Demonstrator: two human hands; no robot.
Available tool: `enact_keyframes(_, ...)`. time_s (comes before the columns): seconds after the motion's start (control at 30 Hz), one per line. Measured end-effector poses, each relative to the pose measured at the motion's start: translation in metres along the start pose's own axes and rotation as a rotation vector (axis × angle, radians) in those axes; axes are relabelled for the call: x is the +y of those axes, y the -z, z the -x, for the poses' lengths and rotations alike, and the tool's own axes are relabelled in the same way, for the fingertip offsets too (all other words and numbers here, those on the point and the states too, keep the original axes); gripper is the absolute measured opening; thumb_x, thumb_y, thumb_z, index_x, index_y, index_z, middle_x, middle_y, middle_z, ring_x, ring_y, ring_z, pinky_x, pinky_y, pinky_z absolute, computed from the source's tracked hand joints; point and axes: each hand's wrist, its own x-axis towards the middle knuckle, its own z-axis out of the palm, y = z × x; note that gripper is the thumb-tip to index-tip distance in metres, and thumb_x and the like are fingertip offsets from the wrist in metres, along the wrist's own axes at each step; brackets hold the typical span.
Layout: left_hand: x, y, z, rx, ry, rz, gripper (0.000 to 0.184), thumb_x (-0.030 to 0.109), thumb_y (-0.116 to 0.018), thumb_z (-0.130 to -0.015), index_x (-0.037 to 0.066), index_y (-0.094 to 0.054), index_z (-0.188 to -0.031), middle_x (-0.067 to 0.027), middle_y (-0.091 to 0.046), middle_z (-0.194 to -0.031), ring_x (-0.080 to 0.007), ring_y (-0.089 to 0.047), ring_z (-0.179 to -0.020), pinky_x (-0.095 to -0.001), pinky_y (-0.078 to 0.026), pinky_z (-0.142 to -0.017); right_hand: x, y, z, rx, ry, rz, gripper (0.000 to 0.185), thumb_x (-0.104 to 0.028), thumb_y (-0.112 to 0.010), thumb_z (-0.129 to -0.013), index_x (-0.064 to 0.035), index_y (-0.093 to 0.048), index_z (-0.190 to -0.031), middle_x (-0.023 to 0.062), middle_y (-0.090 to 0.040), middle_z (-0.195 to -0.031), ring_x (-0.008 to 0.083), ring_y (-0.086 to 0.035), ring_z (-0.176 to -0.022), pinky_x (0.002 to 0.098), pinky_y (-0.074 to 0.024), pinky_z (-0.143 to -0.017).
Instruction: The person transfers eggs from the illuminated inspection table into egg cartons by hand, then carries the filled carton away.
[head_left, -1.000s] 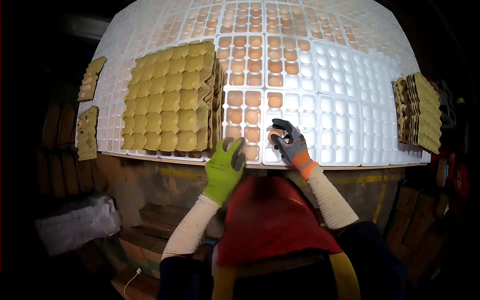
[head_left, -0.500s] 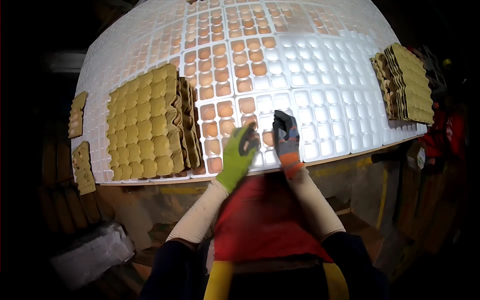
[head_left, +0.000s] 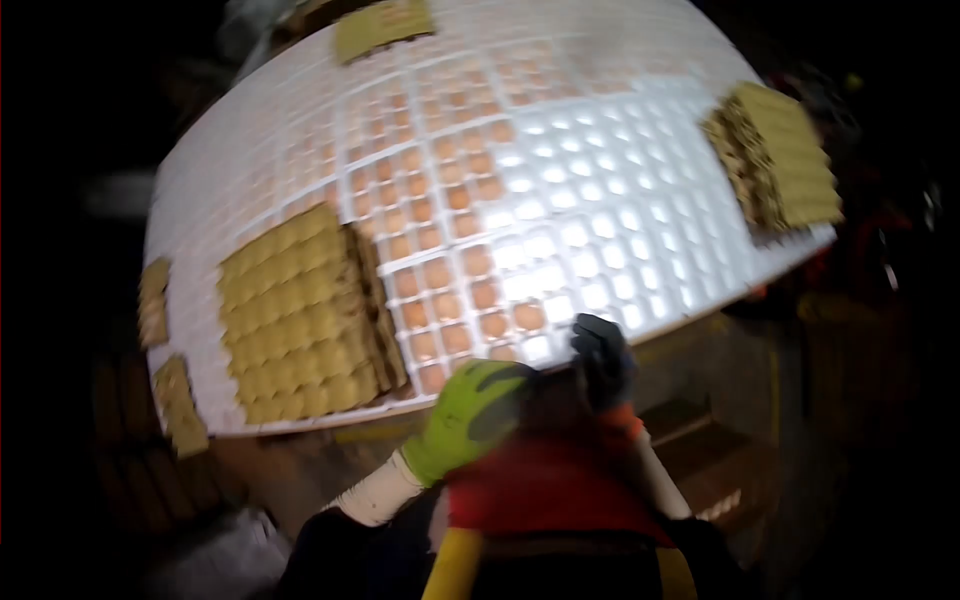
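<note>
My left hand (head_left: 470,410), in a green glove with dark grey fingers, is low over the table's near edge, beside the nearest eggs. Its fingers point right and are smeared by motion. To its right my right hand (head_left: 602,365), in a grey glove with an orange cuff, is at the same edge. Its fingers are curled together, and anything inside them is hidden. Ahead of both hands, brown eggs (head_left: 485,293) sit in the cups of a white tray (head_left: 540,348). One egg (head_left: 528,316) sits just left of my right fingertips.
A tall stack of yellowish egg cartons (head_left: 290,320) stands at the left on the table, another stack (head_left: 785,155) at the right. A carton (head_left: 385,28) lies at the far edge. Smaller carton pieces (head_left: 180,405) are at the left edge. White cups (head_left: 620,230) fill the table's right side.
Both hands have drawn back from the cups to the near edge. The view has tilted and blurred, and the table sits lower in it. A carton now shows at the far edge.
</note>
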Motion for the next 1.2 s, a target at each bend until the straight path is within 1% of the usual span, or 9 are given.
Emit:
enact_keyframes(0.1, 0.01, 0.064, 0.024, 0.001, -0.041, -0.02, 0.054, 0.009, -0.075, -0.077, 0.008, -0.065, -0.13, -0.0136, -0.062, -0.133, -0.0355, -0.059, -0.12, -0.0473, -0.046, -0.103, -0.02, -0.039, -0.022, -0.287, 0.051, 0.099, 0.024, -0.001, -0.055, -0.1, 0.0006, -0.063, -0.123, 0.0112, -0.067, -0.111, 0.0173, -0.069, -0.095, 0.0311, -0.0557, -0.083)
enact_keyframes(0.3, -0.05, 0.211, 0.122, 0.894, 0.551, -0.258, 0.035, 0.011, -0.071, -0.089, 0.004, -0.069, -0.124, -0.0098, -0.068, -0.116, -0.0214, -0.065, -0.098, -0.0303, -0.052, -0.083, -0.059, -0.15, -0.05, -0.622, 0.176, 0.034, 0.034, -0.014, -0.071, -0.093, -0.003, -0.064, -0.124, 0.0143, -0.067, -0.114, 0.0313, -0.068, -0.091, 0.0387, -0.0551, -0.077)
enact_keyframes(0.4, -0.145, 0.25, 0.198, 0.765, 0.754, -0.843, 0.057, 0.032, -0.073, -0.09, 0.005, -0.058, -0.139, -0.0159, -0.068, -0.115, -0.0304, -0.064, -0.103, -0.0409, -0.05, -0.092, -0.052, -0.21, -0.059, -0.568, 0.261, 0.277, 0.062, -0.036, -0.07, -0.094, 0.0086, -0.053, -0.135, 0.0252, -0.059, -0.129, 0.0378, -0.057, -0.119, 0.0442, -0.0462, -0.102)
enact_keyframes(0.53, -0.163, 0.244, 0.199, 0.972, 0.989, 0.354, 0.065, 0.026, -0.071, -0.097, 0.005, -0.044, -0.151, -0.0104, -0.068, -0.109, -0.0148, -0.062, -0.084, -0.029, -0.051, -0.07, -0.068, -0.263, -0.031, -0.515, 0.305, 0.688, 0.088, -0.057, -0.06, -0.094, 0.0145, -0.045, -0.143, 0.03, -0.051, -0.142, 0.0442, -0.044, -0.134, 0.0495, -0.0316, -0.116)
enact_keyframes(0.6, -0.135, 0.249, 0.175, 1.009, 1.002, 0.339, 0.064, 0.017, -0.067, -0.099, 0.006, -0.038, -0.155, -0.0031, -0.068, -0.1, -0.0045, -0.048, -0.059, -0.0223, -0.038, -0.049, -0.073, -0.267, -0.024, -0.514, 0.232, 0.666, 0.094, -0.063, -0.057, -0.093, 0.0136, -0.042, -0.146, 0.0291, -0.046, -0.147, 0.0449, -0.042, -0.137, 0.0499, -0.0294, -0.118)
enact_keyframes(0.67, -0.174, 0.266, 0.218, 0.98, 0.77, 0.23, 0.061, 0.018, -0.067, -0.1, 0.002, -0.042, -0.153, -0.0036, -0.066, -0.105, -0.0083, -0.055, -0.074, -0.023, -0.046, -0.064, -0.09, -0.255, -0.026, -0.502, 0.121, 0.563, 0.09, -0.055, -0.062, -0.093, 0.009, -0.036, -0.151, 0.0274, -0.041, -0.152, 0.0442, -0.039, -0.141, 0.0502, -0.0291, -0.119)
enact_keyframes(0.77, -0.101, 0.271, 0.129, 0.972, 0.578, 0.212, 0.063, 0.02, -0.063, -0.102, -0.004, -0.039, -0.154, -0.0149, -0.05, -0.15, -0.0226, -0.055, -0.126, -0.0339, -0.043, -0.107, -0.105, -0.214, -0.046, -0.388, -0.055, 0.217, 0.085, -0.039, -0.074, -0.092, -0.002, -0.033, -0.156, 0.0241, -0.038, -0.157, 0.0356, -0.043, -0.143, 0.0425, -0.0348, -0.119)
enact_keyframes(0.93, -0.014, 0.174, -0.027, 0.564, 0.238, 0.123, 0.068, 0.01, -0.063, -0.097, -0.005, -0.034, -0.156, -0.017, -0.041, -0.158, -0.0257, -0.044, -0.142, -0.0363, -0.035, -0.117, -0.065, -0.036, -0.139, 0.033, -0.032, -0.069, 0.065, -0.017, -0.069, -0.096, -0.0046, -0.041, -0.153, 0.0155, -0.055, -0.148, 0.024, -0.057, -0.131, 0.0364, -0.0454, -0.108)
enact_keyframes(1.2, 0.061, -0.097, -0.321, -0.022, -0.004, 0.557, 0.092, 0.021, -0.082, -0.087, 0.003, -0.029, -0.16, -0.0181, -0.043, -0.158, -0.0269, -0.046, -0.143, -0.042, -0.041, -0.114, -0.057, 0.416, -0.238, 0.263, 0.103, 0.444, 0.047, -0.001, -0.059, -0.097, -0.0047, -0.056, -0.143, 0.0071, -0.065, -0.133, 0.016, -0.062, -0.111, 0.0304, -0.0494, -0.097)
